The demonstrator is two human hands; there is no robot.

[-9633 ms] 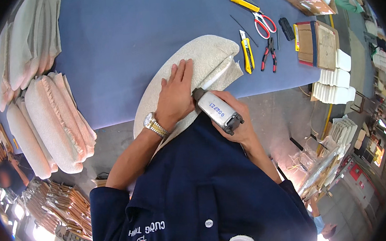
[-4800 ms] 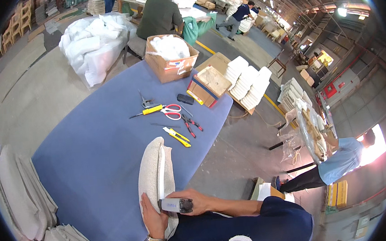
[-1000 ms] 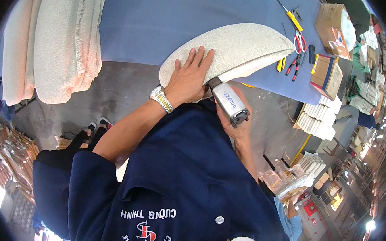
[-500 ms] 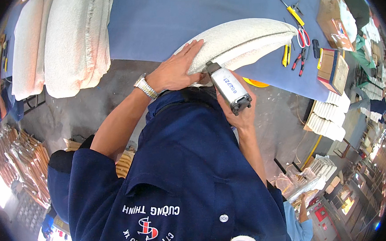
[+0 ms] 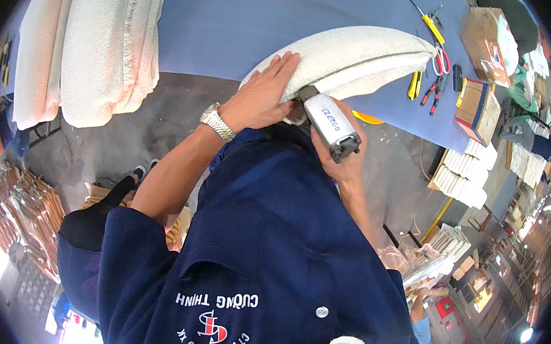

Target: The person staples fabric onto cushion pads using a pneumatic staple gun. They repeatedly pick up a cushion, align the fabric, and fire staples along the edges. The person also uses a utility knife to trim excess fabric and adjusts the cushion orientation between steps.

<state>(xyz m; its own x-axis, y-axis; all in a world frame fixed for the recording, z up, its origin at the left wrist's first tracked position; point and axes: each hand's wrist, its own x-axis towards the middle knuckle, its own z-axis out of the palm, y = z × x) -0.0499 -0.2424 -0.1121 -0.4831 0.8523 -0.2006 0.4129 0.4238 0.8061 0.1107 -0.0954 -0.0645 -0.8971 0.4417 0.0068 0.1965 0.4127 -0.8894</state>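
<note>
A curved cushion (image 5: 356,48) covered in off-white nubby fabric lies across the near edge of the blue-topped table (image 5: 227,28). My left hand (image 5: 261,97), with a metal watch on its wrist, rests on the cushion's left end. Its fingers are stretched flat over the fabric and its thumb points toward the tool's nose. In my right hand (image 5: 350,160) is a staple gun (image 5: 331,122) with a silver-white body and black ends. The gun's nose meets the cushion's near edge beside my left thumb; the exact contact spot is hidden.
Larger off-white padded pieces (image 5: 102,63) overhang the table at the left. On the right lie a yellow-handled screwdriver (image 5: 433,28), red-handled scissors (image 5: 440,61), a yellow cutter (image 5: 414,85), pliers (image 5: 433,95) and an open box (image 5: 475,110). A cardboard carton (image 5: 485,39) stands behind.
The view has shifted slightly, so the tools at the right appear farther right. My hands, the staple gun and the cushion keep nearly the same arrangement.
</note>
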